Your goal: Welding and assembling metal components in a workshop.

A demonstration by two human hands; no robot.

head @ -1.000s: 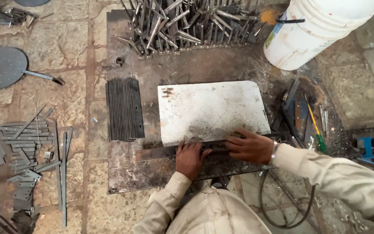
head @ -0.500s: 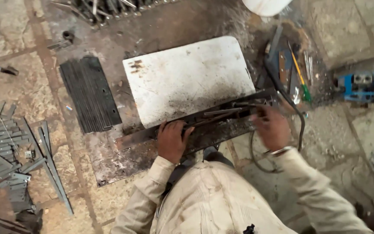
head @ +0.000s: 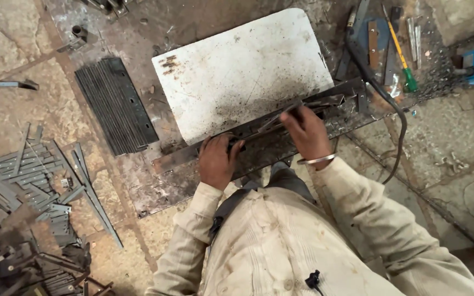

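Steel angle bar [head: 259,137] lies gripped at its near edge by the left hand [head: 218,161], while the right hand [head: 308,131] pinches thin metal strips [head: 303,107] just beyond its fingertips, below the white sheet [head: 242,71].

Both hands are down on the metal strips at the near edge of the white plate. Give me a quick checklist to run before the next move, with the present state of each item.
1. Left hand on the long flat steel strip: ok, pressed on its near part.
2. Right hand on the thin metal pieces above the strip: ok, fingers are on them.
3. Pieces aligned with each other: cannot tell, the hands cover the joint.
4. White metal plate lying flat behind the strip: ok.
5. Black cable away from the hands: ok, it curves off to the right.
6. Screwdriver and tools off the strip: ok, lying upper right.
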